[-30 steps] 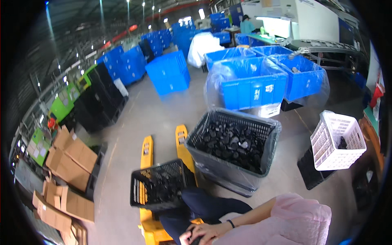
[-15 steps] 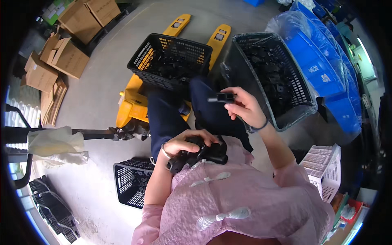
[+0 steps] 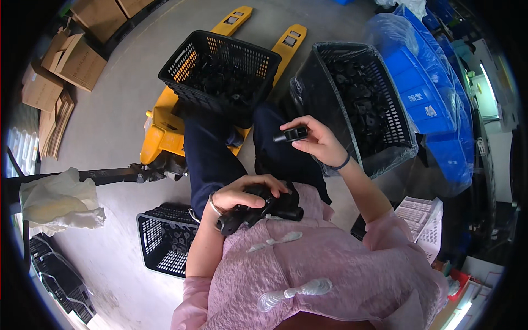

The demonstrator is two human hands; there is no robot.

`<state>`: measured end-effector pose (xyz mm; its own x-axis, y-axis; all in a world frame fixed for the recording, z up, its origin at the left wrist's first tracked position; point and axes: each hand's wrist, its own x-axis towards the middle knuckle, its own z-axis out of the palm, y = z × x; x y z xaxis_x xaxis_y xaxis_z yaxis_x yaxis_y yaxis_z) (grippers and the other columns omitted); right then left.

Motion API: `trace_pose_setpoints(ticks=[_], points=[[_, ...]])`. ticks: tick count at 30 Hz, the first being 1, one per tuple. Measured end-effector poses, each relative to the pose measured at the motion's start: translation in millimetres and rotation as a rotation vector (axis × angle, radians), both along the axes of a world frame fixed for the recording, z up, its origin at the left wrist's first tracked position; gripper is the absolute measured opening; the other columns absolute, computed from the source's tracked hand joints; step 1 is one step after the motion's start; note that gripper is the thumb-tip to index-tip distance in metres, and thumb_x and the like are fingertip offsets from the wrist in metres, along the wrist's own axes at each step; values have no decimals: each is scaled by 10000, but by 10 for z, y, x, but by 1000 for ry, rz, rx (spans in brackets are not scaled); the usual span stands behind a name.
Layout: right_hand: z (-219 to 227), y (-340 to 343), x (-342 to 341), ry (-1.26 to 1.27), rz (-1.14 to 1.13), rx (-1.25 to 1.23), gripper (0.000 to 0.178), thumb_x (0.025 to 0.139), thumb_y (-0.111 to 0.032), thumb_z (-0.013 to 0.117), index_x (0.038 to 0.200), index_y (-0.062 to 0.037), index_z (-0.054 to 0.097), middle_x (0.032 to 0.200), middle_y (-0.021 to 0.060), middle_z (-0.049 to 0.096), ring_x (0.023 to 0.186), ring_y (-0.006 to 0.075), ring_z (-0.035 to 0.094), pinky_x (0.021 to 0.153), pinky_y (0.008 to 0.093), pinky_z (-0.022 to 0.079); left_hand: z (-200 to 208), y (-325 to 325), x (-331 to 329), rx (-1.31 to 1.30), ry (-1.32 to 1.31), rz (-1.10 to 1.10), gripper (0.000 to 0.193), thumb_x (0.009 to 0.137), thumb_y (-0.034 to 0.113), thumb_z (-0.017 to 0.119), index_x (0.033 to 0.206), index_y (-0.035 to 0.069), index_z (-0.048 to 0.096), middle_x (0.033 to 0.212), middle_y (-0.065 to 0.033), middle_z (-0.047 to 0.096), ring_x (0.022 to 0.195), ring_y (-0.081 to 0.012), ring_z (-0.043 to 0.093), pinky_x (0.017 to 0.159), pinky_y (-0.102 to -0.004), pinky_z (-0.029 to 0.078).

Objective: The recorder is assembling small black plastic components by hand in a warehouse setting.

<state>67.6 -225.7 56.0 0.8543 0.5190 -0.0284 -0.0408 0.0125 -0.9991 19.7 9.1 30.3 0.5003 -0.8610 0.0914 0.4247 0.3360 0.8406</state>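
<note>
My right hand (image 3: 318, 142) is raised over my right thigh, pinching a small black plastic part (image 3: 296, 133) between thumb and fingers. From the part a short stub points left. Against my lap, my left hand (image 3: 245, 193) is closed over several similar black plastic parts (image 3: 283, 208). How many its fingers actually grip is hidden. Beyond my knees stands a black crate (image 3: 220, 82) with many black parts inside. To its right, a second black crate (image 3: 404, 124), lined with clear plastic, is also filled with such parts.
The first crate rests by a yellow pallet jack (image 3: 165, 129). A smaller black crate (image 3: 151, 242) with parts sits on the floor at my left. Blue bins (image 3: 418, 93) and a white basket (image 3: 421, 220) are on my right. Cardboard boxes (image 3: 82, 63) stand far left; a cloth (image 3: 58, 201) hangs over the jack's handle.
The view has shifted slightly. The black part in my right hand has turned, and its stub now tilts downward to the left. My left hand keeps its hold on the parts in my lap.
</note>
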Motion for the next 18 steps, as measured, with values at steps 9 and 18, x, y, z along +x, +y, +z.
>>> trace_pose_setpoints(ticks=[9, 18], points=[[148, 111, 38, -606, -26, -337, 377, 635, 108, 558, 984, -36, 551, 1088, 101, 557, 1004, 246, 545, 845, 313, 441, 55, -14, 39, 90, -39, -62, 340, 673, 205, 639, 946, 9, 585, 1103, -132, 536, 1120, -253, 439, 977, -356, 272], [218, 134, 14, -945, -51, -639, 403, 610, 53, 609, 997, -35, 539, 990, 84, 567, 902, 235, 540, 770, 310, 440, 174, -86, 95, 197, -118, -216, 476, 651, 197, 655, 1057, -33, 563, 1140, -169, 507, 1115, -283, 429, 984, -369, 269]])
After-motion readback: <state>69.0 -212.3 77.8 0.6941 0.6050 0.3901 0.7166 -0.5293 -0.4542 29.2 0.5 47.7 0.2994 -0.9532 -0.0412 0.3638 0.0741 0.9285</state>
